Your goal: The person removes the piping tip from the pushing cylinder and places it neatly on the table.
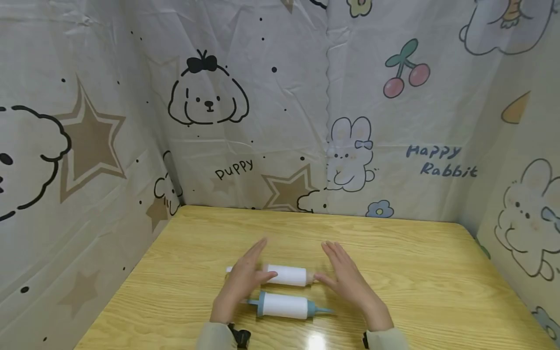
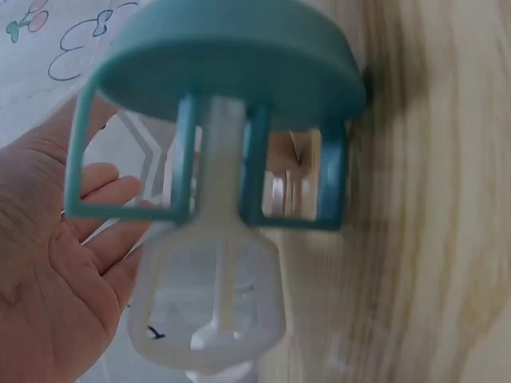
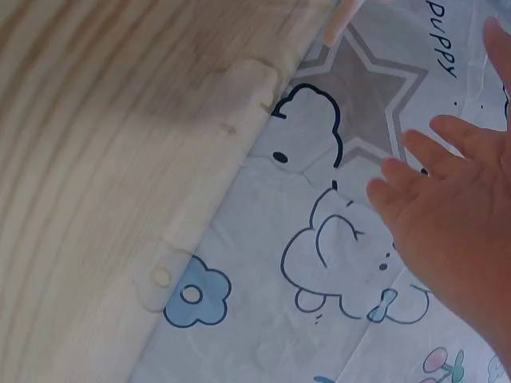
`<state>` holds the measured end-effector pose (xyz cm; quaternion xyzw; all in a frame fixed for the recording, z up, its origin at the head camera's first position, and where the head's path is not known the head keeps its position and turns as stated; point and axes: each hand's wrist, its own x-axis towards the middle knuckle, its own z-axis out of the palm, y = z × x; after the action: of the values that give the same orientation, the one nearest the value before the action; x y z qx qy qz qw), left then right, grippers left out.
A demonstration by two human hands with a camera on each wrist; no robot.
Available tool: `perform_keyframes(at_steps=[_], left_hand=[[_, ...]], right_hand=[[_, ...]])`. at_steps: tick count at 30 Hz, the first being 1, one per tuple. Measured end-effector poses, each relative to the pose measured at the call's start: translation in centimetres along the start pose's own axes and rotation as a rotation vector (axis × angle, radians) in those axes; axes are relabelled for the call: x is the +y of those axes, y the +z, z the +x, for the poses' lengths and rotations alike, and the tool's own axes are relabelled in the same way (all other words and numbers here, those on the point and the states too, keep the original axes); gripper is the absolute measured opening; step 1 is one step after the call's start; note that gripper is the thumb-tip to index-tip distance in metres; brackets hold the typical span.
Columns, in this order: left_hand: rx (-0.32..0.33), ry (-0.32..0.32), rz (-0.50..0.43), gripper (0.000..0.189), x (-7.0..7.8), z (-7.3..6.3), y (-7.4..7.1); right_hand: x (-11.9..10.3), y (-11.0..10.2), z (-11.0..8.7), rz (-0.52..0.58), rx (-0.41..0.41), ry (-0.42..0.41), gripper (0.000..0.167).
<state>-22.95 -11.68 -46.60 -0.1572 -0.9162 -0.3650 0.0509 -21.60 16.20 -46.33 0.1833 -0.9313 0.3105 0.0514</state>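
Two syringe-shaped tools lie side by side on the table. The farther syringe (image 1: 288, 275) has a white barrel with pale pinkish ends. Nearer to me, the teal-ended syringe (image 1: 285, 306) has a white barrel and a thin nozzle pointing right. Its teal collar (image 2: 239, 64) and pale loop handle (image 2: 211, 295) fill the left wrist view. My left hand (image 1: 242, 277) is over the left end of the farther syringe, fingers extended, thumb overlapping the barrel. My right hand (image 1: 347, 279) is at that syringe's right end, fingers straight, thumb close by the tip.
The wood-grain table (image 1: 420, 272) runs back to a printed cloth (image 1: 280, 97) that hangs behind it and along both sides. A bright light reflection shows at the table's front, between the forearms.
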Motion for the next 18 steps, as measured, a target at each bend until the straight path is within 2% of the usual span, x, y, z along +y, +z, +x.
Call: perform_keyframes(at_steps=[11, 18], left_hand=[[-0.074, -0.036, -0.043, 0.082, -1.1, 0.0, -0.6], [-0.147, -0.045, -0.077, 0.076, -1.8, 0.1, -0.7]], right_hand=[[-0.7, 0.9, 0.3, 0.071, -0.12, 0.051, 0.068], [-0.6, 1.3, 0.7, 0.057, -0.152, 0.022, 0.056]])
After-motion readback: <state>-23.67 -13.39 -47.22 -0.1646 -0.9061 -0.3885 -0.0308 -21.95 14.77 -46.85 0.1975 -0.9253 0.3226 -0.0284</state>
